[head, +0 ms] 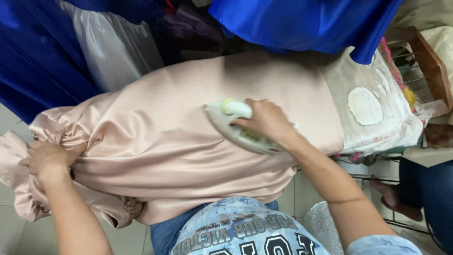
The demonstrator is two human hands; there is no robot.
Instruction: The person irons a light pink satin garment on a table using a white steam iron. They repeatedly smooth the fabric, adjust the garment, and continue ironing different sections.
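Note:
A pale pink satin cloth (165, 137) lies spread over an ironing board, its bunched end hanging off at the left. My right hand (266, 120) grips the handle of a whitish electric iron (231, 123), which rests flat on the cloth near the middle. My left hand (47, 158) clutches the gathered fabric at the left end and holds it taut.
The board's worn padded cover (373, 108) shows at the right, beside a wooden-framed wire rack (427, 66). Blue satin (302, 21) hangs over the far edge, with white and dark blue cloth (37, 56) at the left. Another person's foot (391, 196) is on the tiled floor at the right.

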